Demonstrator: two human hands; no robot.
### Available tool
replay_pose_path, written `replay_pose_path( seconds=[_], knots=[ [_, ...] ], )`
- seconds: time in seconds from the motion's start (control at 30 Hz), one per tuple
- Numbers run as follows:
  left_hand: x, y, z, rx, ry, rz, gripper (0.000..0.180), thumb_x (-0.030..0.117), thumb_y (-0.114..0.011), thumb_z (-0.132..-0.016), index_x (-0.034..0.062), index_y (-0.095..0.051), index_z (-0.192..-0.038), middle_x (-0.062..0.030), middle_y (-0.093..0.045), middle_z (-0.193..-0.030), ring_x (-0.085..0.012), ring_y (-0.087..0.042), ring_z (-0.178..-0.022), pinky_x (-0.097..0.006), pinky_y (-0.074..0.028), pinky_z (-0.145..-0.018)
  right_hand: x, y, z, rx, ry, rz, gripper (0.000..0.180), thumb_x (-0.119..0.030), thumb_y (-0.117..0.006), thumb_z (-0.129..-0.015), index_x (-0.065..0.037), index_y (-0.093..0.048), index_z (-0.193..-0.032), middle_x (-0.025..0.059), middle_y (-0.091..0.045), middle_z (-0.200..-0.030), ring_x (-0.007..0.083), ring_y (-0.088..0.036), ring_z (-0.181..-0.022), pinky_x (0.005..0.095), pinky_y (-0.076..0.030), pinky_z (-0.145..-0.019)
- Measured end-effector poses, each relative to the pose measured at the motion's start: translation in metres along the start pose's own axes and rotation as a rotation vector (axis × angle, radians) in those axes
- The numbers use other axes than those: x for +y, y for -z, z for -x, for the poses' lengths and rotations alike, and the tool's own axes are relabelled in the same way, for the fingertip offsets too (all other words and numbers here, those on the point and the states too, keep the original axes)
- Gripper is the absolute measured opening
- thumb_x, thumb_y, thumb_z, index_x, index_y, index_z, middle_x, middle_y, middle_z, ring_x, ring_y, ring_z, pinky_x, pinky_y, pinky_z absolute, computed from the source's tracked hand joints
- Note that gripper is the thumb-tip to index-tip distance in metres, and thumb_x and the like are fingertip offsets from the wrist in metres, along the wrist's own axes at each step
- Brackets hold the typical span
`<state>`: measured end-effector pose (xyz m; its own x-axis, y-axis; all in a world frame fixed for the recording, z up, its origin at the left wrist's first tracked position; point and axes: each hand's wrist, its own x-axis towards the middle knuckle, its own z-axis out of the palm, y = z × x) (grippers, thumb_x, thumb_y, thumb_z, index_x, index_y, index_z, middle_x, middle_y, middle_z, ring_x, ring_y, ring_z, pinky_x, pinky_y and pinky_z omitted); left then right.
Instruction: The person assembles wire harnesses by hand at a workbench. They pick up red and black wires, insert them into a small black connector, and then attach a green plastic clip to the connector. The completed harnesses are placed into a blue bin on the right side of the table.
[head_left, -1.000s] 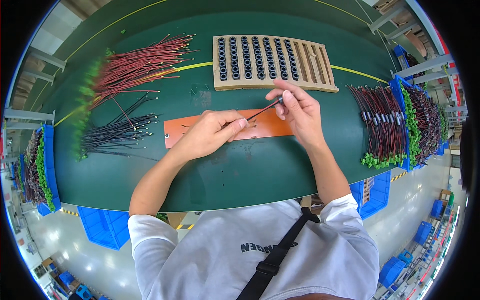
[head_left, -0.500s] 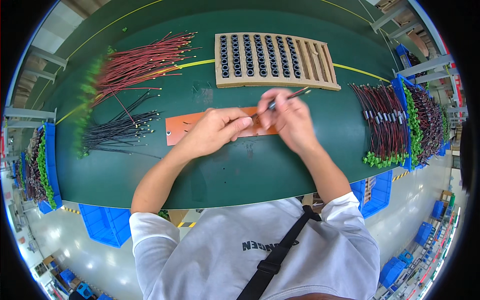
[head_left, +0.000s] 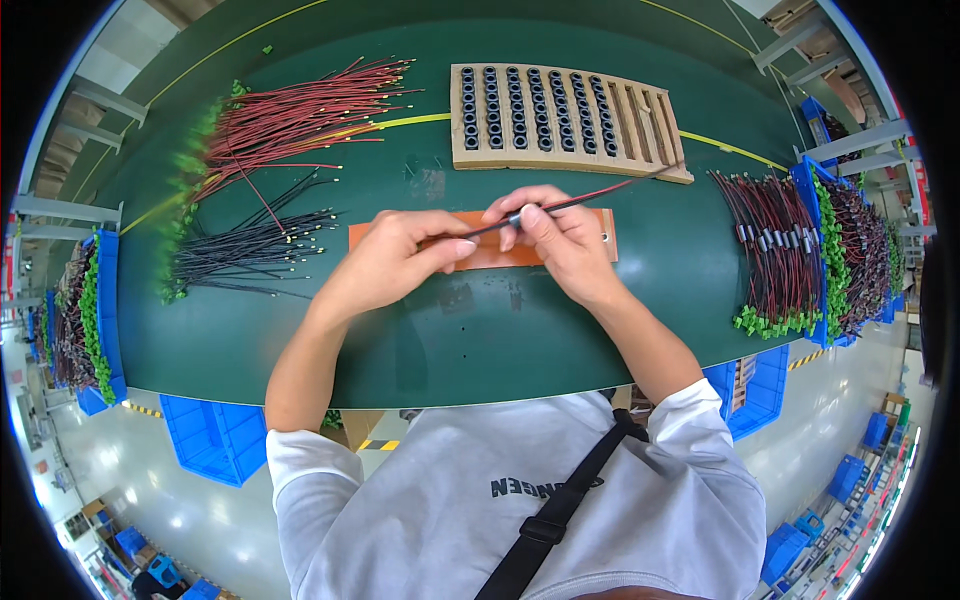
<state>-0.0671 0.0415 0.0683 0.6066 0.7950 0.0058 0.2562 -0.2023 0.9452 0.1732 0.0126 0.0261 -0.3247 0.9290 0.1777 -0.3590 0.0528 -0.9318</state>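
Observation:
Over the orange strip (head_left: 502, 255) my two hands are close together, holding red and black wires (head_left: 600, 190). Closed fingers of my left hand (head_left: 400, 255) pinch the dark part of the wires on the left. My right hand (head_left: 555, 240) grips a short black cylindrical core (head_left: 514, 218) between thumb and fingers, with the wires running through it. Beyond the right hand, the wires stretch up and to the right toward the tray's near corner. Their left ends are hidden by my left hand.
A brown tray (head_left: 480, 161) with rows of black cores stands at the back. To the left lie bundles of red wires (head_left: 300, 110) and black wires (head_left: 245, 250) with green connectors. Wires fitted with cores (head_left: 775, 240) lie at the right, beside a blue bin (head_left: 808, 185).
My right hand has come closer to the left one. A longer length of wire now sticks out to the right of it. The whole view has shifted slightly.

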Motion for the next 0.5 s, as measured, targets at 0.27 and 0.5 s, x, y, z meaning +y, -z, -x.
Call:
replay_pose_path(
  seconds=[0.27, 0.5],
  knots=[
    [-0.009, 0.022, 0.035, 0.143, 0.024, 0.053, 0.019, 0.008, -0.069, -0.097, -0.0039, -0.070, -0.112, -0.0073, -0.067, -0.103, -0.0133, -0.065, -0.092, -0.029, -0.056, -0.077, 0.010, -0.040, -0.005, 0.065, -0.098, 0.073, 0.022, -0.015, -0.052, -0.108, 0.001, -0.060, -0.121, 0.0148, -0.069, -0.121, 0.0185, -0.069, -0.109, 0.0303, -0.057, -0.093],
    [-0.048, 0.049, 0.064, 0.277, 0.131, 0.489, 0.025, -0.006, -0.071, -0.090, -0.0046, -0.069, -0.115, -0.0100, -0.063, -0.119, -0.0191, -0.066, -0.108, -0.031, -0.058, -0.093, 0.029, -0.041, -0.009, 0.125, -0.173, -0.074, 0.023, -0.016, -0.053, -0.108, 0.000, -0.058, -0.124, 0.0181, -0.068, -0.124, 0.0239, -0.070, -0.111, 0.0312, -0.058, -0.094]
  ],
)
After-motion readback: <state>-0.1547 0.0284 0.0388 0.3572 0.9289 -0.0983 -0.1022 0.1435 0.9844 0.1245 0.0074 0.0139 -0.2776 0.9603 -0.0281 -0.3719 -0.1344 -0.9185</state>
